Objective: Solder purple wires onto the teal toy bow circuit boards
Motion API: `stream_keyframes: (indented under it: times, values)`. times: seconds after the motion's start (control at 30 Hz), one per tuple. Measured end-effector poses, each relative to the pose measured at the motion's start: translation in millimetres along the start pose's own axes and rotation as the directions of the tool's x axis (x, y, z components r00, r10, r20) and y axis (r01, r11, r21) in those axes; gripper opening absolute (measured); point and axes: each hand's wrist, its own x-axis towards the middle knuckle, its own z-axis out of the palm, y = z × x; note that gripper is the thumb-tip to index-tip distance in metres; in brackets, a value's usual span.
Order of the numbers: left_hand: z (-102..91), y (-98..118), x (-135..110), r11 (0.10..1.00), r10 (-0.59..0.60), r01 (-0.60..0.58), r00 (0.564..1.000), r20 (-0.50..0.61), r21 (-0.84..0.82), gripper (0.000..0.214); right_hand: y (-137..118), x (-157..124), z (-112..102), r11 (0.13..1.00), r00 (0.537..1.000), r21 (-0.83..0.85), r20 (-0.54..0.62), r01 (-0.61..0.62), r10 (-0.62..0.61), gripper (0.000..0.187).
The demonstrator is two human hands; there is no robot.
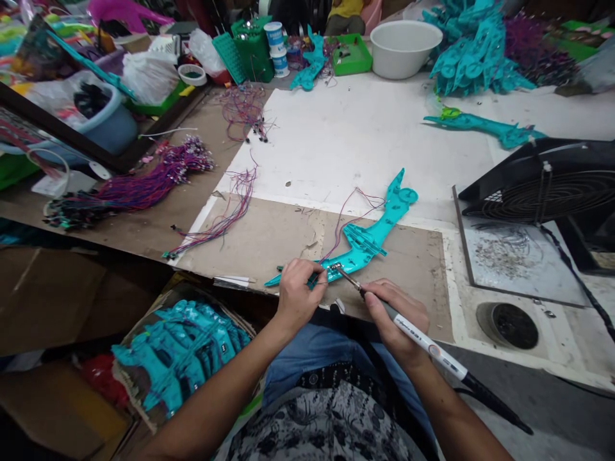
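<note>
A long teal plastic shell (pixel 377 234) lies slantwise near the table's front edge, its narrow end toward me. In my right hand (pixel 396 314) is a soldering iron (pixel 425 342) with a white handle; its tip reaches small metal contacts in the shell. Over the shell's near end, my left hand (pixel 300 291) pinches with thumb and fingers beside those contacts. What the pinch holds, apparently a thin wire, is too small to make out. Thin red and purple wires (pixel 342 221) loop out of the shell.
Wire bundles (pixel 144 176) lie at left, with a looser bunch (pixel 230 211) nearer. A black fan (pixel 542 192) and a round dark tin (pixel 509 325) stand at right. Teal shells are piled at the back (pixel 480 51) and in a box (pixel 187 352) below. A white basin (pixel 406 48) stands behind.
</note>
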Motion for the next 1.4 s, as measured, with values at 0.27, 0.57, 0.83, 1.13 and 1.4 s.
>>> stream_keyframes:
  times: [0.27,0.57,0.83,1.13,1.4]
  values:
    - [0.3,0.5,0.6,1.000,0.000,0.000,1.000,-0.004,0.008,0.009,0.6,1.4,3.4,1.000,1.000,0.027,0.028,0.009,-0.010,0.017]
    - [1.3,0.0,0.0,1.000,-0.008,0.008,1.000,-0.014,0.000,0.009,-0.6,-1.4,-6.9,1.000,1.000,-0.019,-0.027,-0.016,0.015,0.016]
    - [2.1,-1.0,-0.3,1.000,-0.003,0.003,1.000,-0.017,0.000,0.009,2.7,-6.3,-8.3,0.999,0.998,-0.024,-0.041,-0.048,0.047,0.018]
    - [2.0,-0.8,-1.2,1.000,-0.020,0.020,0.999,-0.025,-0.001,0.010,15.9,-15.2,-7.7,0.993,0.993,0.033,-0.036,-0.116,0.117,0.024]
    - [-10.8,4.5,1.9,0.994,-0.035,0.037,0.999,0.016,-0.105,0.012,28.0,-40.3,-76.1,0.941,0.833,-0.271,-0.553,-0.203,0.021,0.029]
